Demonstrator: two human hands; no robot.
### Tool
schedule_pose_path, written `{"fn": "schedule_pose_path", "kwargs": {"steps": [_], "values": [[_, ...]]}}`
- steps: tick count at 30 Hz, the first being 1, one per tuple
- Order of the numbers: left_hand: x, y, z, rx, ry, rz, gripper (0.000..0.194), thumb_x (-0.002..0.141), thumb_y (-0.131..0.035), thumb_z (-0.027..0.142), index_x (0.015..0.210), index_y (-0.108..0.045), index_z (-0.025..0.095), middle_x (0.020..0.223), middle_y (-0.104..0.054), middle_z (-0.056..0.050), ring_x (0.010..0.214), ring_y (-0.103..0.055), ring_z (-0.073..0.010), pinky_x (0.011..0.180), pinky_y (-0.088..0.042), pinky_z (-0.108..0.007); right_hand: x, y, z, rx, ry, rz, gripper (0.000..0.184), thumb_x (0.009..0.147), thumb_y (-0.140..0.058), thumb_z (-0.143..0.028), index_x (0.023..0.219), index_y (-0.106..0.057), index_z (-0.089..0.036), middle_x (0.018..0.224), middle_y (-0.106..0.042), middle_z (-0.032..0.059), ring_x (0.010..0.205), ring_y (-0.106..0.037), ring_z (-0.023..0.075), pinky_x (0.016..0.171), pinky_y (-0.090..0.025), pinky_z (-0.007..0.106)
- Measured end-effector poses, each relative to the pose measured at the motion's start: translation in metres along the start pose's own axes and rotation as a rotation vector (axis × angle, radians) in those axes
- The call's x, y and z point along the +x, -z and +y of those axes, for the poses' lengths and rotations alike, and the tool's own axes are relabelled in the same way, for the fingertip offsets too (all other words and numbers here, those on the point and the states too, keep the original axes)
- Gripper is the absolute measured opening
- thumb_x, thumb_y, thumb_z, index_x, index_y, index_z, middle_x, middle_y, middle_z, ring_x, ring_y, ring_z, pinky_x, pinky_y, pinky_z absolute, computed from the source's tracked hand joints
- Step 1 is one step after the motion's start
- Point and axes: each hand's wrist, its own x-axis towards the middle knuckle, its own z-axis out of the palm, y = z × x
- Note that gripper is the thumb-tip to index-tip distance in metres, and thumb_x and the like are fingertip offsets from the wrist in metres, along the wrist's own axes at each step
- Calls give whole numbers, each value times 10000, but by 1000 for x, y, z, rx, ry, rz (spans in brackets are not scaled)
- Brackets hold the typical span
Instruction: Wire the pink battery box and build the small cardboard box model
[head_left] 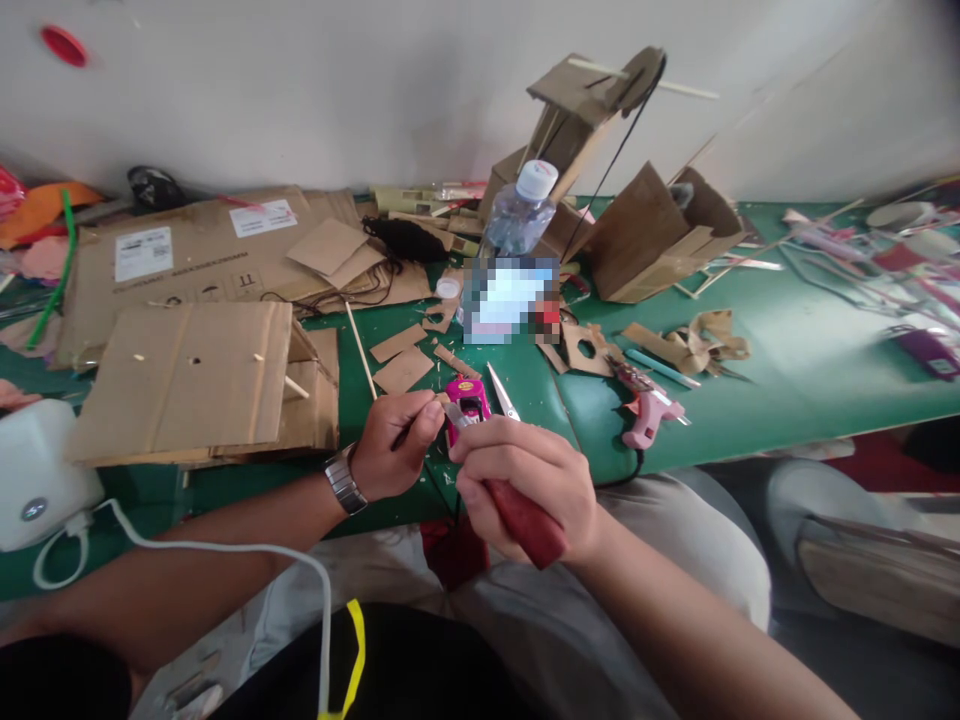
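Note:
My right hand (525, 480) is wrapped round the dark red handle (531, 525) of a knife, whose short blade (454, 412) points toward my left hand. In a pinch, my left hand (401, 440) has a small tan piece (442, 398) at its fingertips, close to the blade; whether the two touch I cannot tell. Just behind the blade lies a magenta tape measure (466, 392), partly covered by my right hand. Scissors (502, 392) rest beside it with their silver blades showing. Flat cardboard scraps (405, 370) are scattered beyond my left hand.
A cardboard box structure (187, 375) stands at left on the green tabletop (787, 370), near a white device (41, 475) with a cable. Further back are a clear bottle (521, 215), a cardboard crane-like model (577, 110) and an open box (652, 240). A pink glue gun (649, 410) lies right.

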Motion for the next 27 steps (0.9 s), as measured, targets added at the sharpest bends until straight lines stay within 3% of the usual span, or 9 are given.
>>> {"fn": "schedule_pose_path", "kwargs": {"steps": [3, 7, 9, 16, 21, 24, 27], "values": [[0, 0, 0, 16, 2, 3, 533, 1102, -401, 474, 639, -399, 211, 564, -424, 25, 526, -388, -116, 537, -274, -311, -1, -3, 1, -5, -8, 13, 117, 911, -632, -92, 958, -635, -199, 928, -739, 53, 831, -728, 154, 722, -637, 275], [1, 2, 1, 28, 8, 20, 525, 1104, -399, 478, 650, -403, 212, 573, -445, 18, 532, -397, -122, 545, -272, -323, -4, -7, 10, -173, 240, -127, 78, 927, -635, -101, 949, -633, -176, 946, -763, 83, 740, -673, 185, 630, -601, 347], [1, 2, 1, 36, 5, 33, 517, 1105, -399, 466, 655, -405, 213, 578, -460, 15, 537, -407, -123, 551, -279, -323, -5, -9, 11, -192, 278, -156, 71, 931, -644, -103, 954, -636, -170, 955, -771, 88, 734, -670, 191, 627, -598, 356], [-1, 1, -3, 91, -80, 44, 488, 1104, -416, 382, 649, -409, 207, 572, -417, 28, 529, -396, -114, 545, -283, -307, 0, -4, -7, 95, -182, 133, 86, 936, -688, -105, 959, -696, -187, 959, -755, 72, 885, -754, 171, 811, -653, 307], [1, 0, -2, 106, -106, 53, 476, 1103, -420, 381, 659, -389, 211, 573, -398, 36, 518, -380, -109, 530, -283, -300, 6, 7, -6, 146, -195, 72, 133, 893, -802, -158, 1001, -730, -184, 982, -772, 88, 937, -755, 200, 864, -653, 337], [4, 0, -3, 89, -121, 87, 457, 1104, -423, 359, 672, -396, 212, 578, -420, 36, 520, -396, -108, 527, -291, -295, 8, 12, -3, 184, -150, -10, 267, 909, -731, -187, 1173, -700, -172, 1045, -778, 117, 1097, -737, 256, 958, -646, 413], [5, 0, -4, 86, -97, 116, 456, 1108, -417, 370, 680, -419, 213, 585, -445, 31, 532, -426, -114, 535, -312, -290, 10, 17, 0, 97, -109, -72, 411, 931, -660, -183, 1341, -638, -166, 1244, -746, 161, 1216, -710, 285, 1018, -636, 466]]}}
